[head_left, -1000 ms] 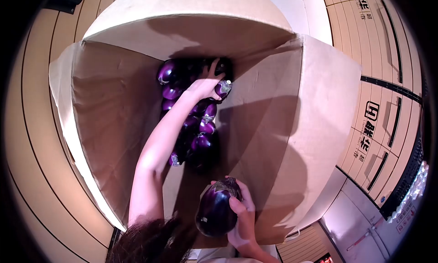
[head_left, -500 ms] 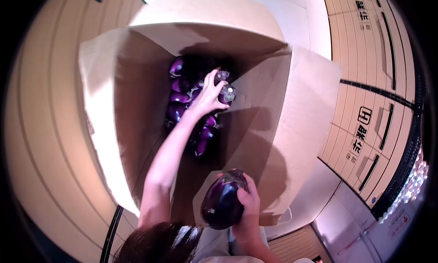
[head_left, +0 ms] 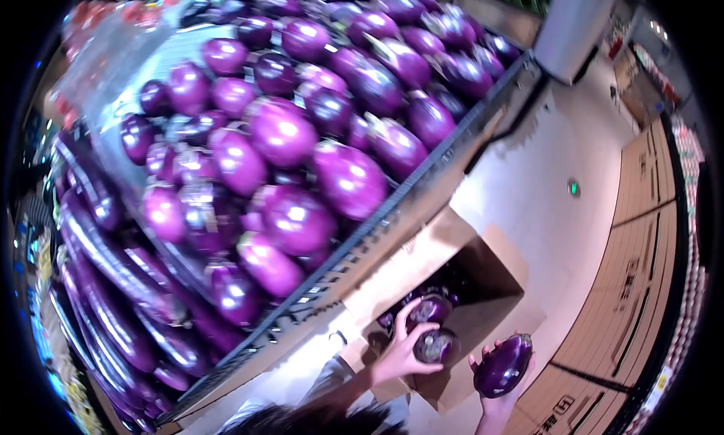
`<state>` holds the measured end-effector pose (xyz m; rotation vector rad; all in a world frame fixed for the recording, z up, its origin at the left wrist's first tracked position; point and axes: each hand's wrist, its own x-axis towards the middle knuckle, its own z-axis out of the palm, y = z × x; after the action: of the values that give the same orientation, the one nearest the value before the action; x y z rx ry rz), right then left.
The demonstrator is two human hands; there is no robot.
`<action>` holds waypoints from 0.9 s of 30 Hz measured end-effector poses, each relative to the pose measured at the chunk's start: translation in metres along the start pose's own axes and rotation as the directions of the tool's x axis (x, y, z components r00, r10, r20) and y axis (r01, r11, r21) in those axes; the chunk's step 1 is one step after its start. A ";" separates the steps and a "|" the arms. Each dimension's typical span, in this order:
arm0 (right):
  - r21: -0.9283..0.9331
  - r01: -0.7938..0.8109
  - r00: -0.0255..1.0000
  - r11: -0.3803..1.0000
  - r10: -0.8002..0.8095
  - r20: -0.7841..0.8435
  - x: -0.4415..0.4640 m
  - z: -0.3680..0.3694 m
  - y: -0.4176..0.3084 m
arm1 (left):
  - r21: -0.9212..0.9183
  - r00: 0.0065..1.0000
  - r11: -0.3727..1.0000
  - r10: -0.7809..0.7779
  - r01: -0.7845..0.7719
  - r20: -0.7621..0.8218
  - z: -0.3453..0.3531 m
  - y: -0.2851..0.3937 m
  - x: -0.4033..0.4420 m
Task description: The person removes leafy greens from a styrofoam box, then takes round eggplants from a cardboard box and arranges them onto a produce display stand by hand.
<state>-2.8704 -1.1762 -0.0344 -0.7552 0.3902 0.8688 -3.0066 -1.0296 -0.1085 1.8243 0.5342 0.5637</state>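
My left hand [head_left: 398,353] grips two round purple eggplants, the upper eggplant [head_left: 433,308] and the lower eggplant [head_left: 439,347], over the open cardboard box [head_left: 494,310]. Its fingers spread around their sides. To the right of the box, my right hand [head_left: 507,403] holds up another eggplant [head_left: 504,366], stem end at the top, with fingers curled about it. More dark eggplants show inside the box, partly hidden behind my left hand and what it holds.
A display bin heaped with round eggplants [head_left: 283,133] fills the upper left, long eggplants [head_left: 124,284] beside them. A dark rail [head_left: 354,243] edges the bin near the box. A grey column [head_left: 577,28] stands at the upper right; tan wood-slat panels [head_left: 603,337] line the right side.
My view has swung up from the box interior to the display bin. My left hand has lifted two eggplants up out of the box. The right hand still holds its eggplant.
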 end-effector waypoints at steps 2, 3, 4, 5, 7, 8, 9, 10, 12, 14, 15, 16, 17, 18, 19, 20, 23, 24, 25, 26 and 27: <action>-0.086 0.033 0.998 0.996 -0.029 0.053 -0.023 0.030 0.009 | -0.014 0.998 1.000 -0.028 0.027 -0.052 -0.036 0.039 -0.026; -0.103 0.028 0.987 0.994 -0.011 0.161 -0.031 0.045 0.015 | -0.062 0.997 0.998 -0.017 0.013 -0.071 -0.056 0.057 -0.039; -0.128 0.018 0.969 0.992 0.014 0.247 -0.039 0.068 0.018 | -0.133 0.997 0.991 -0.017 0.007 -0.076 -0.074 0.073 -0.046; -0.117 0.000 0.984 0.993 0.020 0.175 -0.048 0.085 0.023 | -0.203 0.996 0.979 0.009 -0.027 -0.089 -0.087 0.081 -0.056; -0.168 0.036 0.951 0.985 0.018 0.309 -0.076 0.147 0.037 | -0.259 0.991 0.961 0.065 -0.095 -0.120 -0.118 0.107 -0.076; -0.202 0.051 0.921 0.978 0.032 0.388 -0.084 0.177 0.041 | -0.236 0.985 0.964 0.093 -0.126 -0.145 -0.134 0.125 -0.084; -0.303 0.132 0.858 0.944 0.045 0.512 -0.087 0.206 0.043 | -0.237 0.974 0.957 0.126 -0.170 -0.189 -0.152 0.144 -0.091; -0.384 0.216 0.780 0.898 0.079 0.621 -0.088 0.232 0.045 | -0.272 0.964 0.941 0.142 -0.202 -0.227 -0.172 0.160 -0.101; -0.356 0.231 0.742 0.905 0.073 0.666 -0.072 0.289 0.064 | -0.330 0.952 0.915 0.143 -0.231 -0.269 -0.212 0.185 -0.121; -0.471 0.102 0.626 0.876 0.311 0.715 -0.095 0.373 0.099 | -0.493 0.963 0.855 0.026 -0.161 -0.269 -0.248 0.202 -0.146; -0.501 0.250 0.541 0.829 0.309 0.782 -0.094 0.407 0.124 | -0.634 0.961 0.770 -0.121 -0.067 -0.248 -0.263 0.211 -0.162; -0.487 0.409 0.457 0.772 0.288 0.841 -0.092 0.438 0.147 | -0.756 0.939 0.654 -0.262 0.003 -0.223 -0.278 0.220 -0.176; -0.448 0.617 0.396 0.646 0.237 0.887 -0.084 0.467 0.171 | -0.819 0.931 0.574 -0.292 -0.012 -0.218 -0.291 0.224 -0.181; -0.389 0.783 0.338 0.486 0.192 0.921 -0.068 0.494 0.191 | -0.843 0.928 0.535 -0.285 -0.055 -0.242 -0.304 0.227 -0.180; -0.262 0.923 0.250 0.281 0.080 0.965 -0.058 0.515 0.210 | -0.846 0.932 0.522 -0.247 -0.104 -0.267 -0.313 0.229 -0.182; -0.142 0.989 0.143 0.038 -0.004 0.990 -0.049 0.532 0.228 | -0.844 0.934 0.516 -0.209 -0.146 -0.290 -0.321 0.231 -0.183; -0.109 0.990 0.117 -0.088 0.094 0.989 -0.019 0.579 0.260 | -0.830 0.932 0.505 -0.125 -0.235 -0.340 -0.346 0.229 -0.172; -0.093 0.988 0.107 -0.123 0.110 0.988 -0.001 0.592 0.273 | -0.825 0.927 0.501 -0.109 -0.260 -0.359 -0.351 0.226 -0.168; -0.065 0.981 0.086 -0.180 0.109 0.990 0.026 0.608 0.291 | -0.821 0.921 0.498 -0.102 -0.279 -0.375 -0.358 0.224 -0.163; -0.009 0.979 0.033 -0.205 0.113 0.993 0.058 0.624 0.310 | -0.818 0.916 0.495 -0.101 -0.293 -0.389 -0.363 0.222 -0.159; 0.001 0.968 0.039 -0.252 0.153 0.987 0.079 0.636 0.323 | -0.808 0.906 0.500 -0.101 -0.311 -0.411 -0.371 0.220 -0.152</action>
<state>-3.0742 -0.5334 0.2122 -1.3587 -1.8594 0.0388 -3.3343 -0.9148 0.1890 0.7354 0.2963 1.0927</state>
